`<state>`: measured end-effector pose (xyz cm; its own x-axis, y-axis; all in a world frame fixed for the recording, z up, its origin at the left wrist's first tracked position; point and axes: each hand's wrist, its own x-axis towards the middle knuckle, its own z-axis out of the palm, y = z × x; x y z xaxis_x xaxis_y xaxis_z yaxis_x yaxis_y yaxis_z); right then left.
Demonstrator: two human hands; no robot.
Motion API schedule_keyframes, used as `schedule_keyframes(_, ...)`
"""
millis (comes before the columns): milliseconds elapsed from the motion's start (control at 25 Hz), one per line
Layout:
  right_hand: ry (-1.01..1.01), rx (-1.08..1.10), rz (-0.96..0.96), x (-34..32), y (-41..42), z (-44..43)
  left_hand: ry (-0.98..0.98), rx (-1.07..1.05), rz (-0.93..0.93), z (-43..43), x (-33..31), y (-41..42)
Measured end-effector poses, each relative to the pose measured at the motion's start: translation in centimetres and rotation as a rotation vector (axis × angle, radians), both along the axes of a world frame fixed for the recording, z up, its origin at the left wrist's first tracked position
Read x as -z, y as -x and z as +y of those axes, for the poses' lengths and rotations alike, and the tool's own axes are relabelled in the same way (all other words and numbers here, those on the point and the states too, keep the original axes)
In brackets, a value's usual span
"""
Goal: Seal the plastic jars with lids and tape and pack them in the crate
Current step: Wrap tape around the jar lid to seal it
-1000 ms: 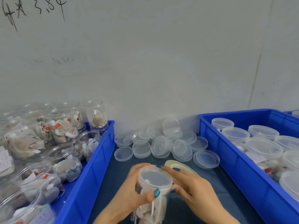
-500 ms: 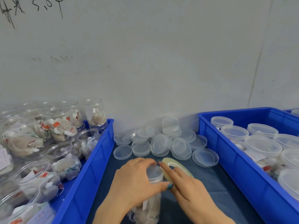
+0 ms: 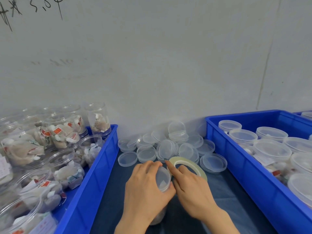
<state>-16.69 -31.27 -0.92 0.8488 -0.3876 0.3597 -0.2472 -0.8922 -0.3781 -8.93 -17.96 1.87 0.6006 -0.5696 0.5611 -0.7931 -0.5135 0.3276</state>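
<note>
Grey plaster wall closes off the far side of the station, with black handwriting in its upper left corner. Below it, a dark blue worktop runs between two blue plastic crates.

Left crate: holds clear open jars filled with pale sachets, several of which carry small red tags. Right crate: holds lidded jars of the same kind, standing upright and close together. Whether tape is on them cannot be told from here. Loose lids lie in a heap on the worktop against the wall, between the two crates. They are clear and round, some stacked and some leaning.

The jar being worked on stands at the near centre of the worktop, between the crates and apart from both. Its lid sits on the mouth.

Left hand: the grip wraps the top of the jar, with the fingers curled over the far side of the lid and the thumb at its near rim. The hand hides most of the jar body, and only the base shows below the wrist.

Right hand: just beside the jar on its right, touching the left thumb. The grip grasps the tape roll — a thin, pale, translucent ring held tilted behind the knuckles. The index finger extends straight, its tip near the lid's far rim, just beside the left fingertips. Whether a tape end is stuck to the jar cannot be told.
</note>
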Motion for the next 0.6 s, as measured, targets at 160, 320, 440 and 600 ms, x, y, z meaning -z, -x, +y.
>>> schedule_keyframes(160,0.05,-0.017,0.038,-0.3,-2.1,0.5,0.014,-0.03,0.035,0.2,-0.2,-0.4)
schedule_keyframes(320,0.09,0.226,0.107,-2.3,-2.8,-3.6,0.109,-0.004,0.042,1.0,0.3,1.0)
schedule_keyframes(440,0.01,-0.06,-0.092,-4.4,-2.8,-3.9,0.17,0.022,0.133,1.9,0.5,0.6)
schedule_keyframes(600,0.109,-0.219,0.01,-1.2,-2.1,-1.2,-0.055,0.011,0.115,2.3,-1.0,0.5)
